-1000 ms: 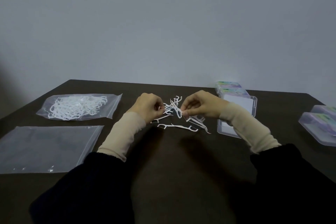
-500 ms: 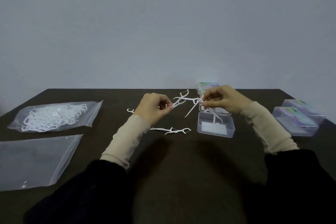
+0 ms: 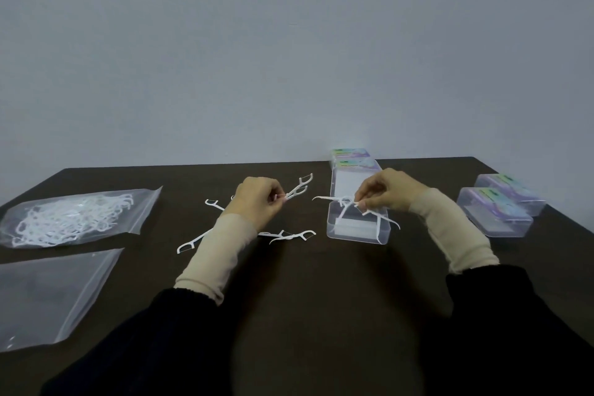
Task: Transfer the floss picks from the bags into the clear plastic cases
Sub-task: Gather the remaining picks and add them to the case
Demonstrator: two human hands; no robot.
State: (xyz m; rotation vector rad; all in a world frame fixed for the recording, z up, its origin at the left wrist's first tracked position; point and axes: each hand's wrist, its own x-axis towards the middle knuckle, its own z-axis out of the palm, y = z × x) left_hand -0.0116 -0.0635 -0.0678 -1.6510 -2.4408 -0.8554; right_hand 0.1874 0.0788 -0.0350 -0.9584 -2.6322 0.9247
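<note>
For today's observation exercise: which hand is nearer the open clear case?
Right. The right hand holds picks directly over the open clear case; the left hand is off to its left.

right hand (image 3: 384, 194) carried its floss picks (image 3: 348, 204) over the open case (image 3: 356, 233)

No legible text anywhere. Green-and-purple printed labels on lids of closed clear plastic cases (image 3: 501, 202) at right of frame and on lidded cases (image 3: 352, 160) at upper centre-right; lettering too small and blurred to read.
</note>
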